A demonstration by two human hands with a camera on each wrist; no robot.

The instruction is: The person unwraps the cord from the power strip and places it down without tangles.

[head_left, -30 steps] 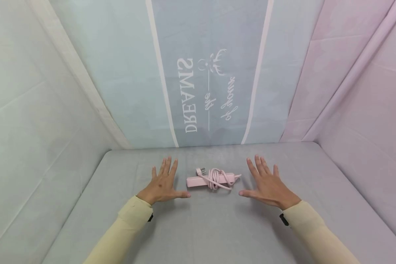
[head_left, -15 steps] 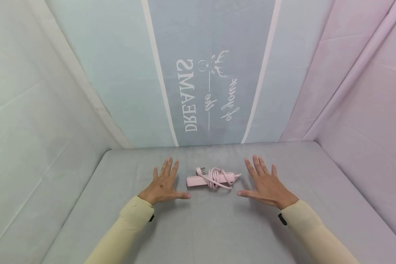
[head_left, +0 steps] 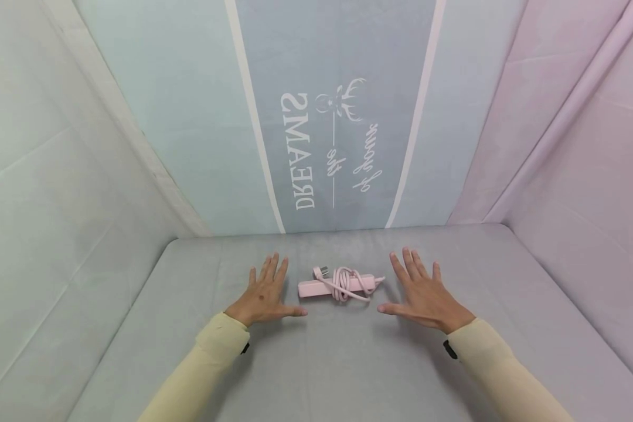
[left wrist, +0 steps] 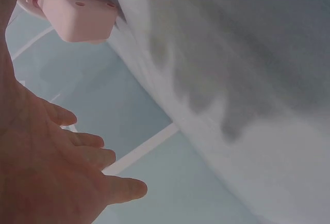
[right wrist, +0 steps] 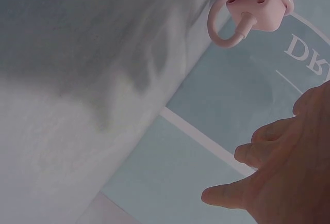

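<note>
Pink power strip [head_left: 331,286] lies on the grey counter [head_left: 348,363] with its cord [head_left: 344,283] wrapped around it. Left hand [head_left: 264,296] and right hand [head_left: 421,295] rest flat either side, holding nothing. Looks light and rigid; I'd grab the bar's ends.

Not much going on here: over the last second our right hand [head_left: 424,296] slid a touch left, toward the pink power strip with its coiled cord [head_left: 339,285]. Our left hand [head_left: 264,293] crept slightly up and away from us on the grey felt tabletop [head_left: 316,363].
</note>
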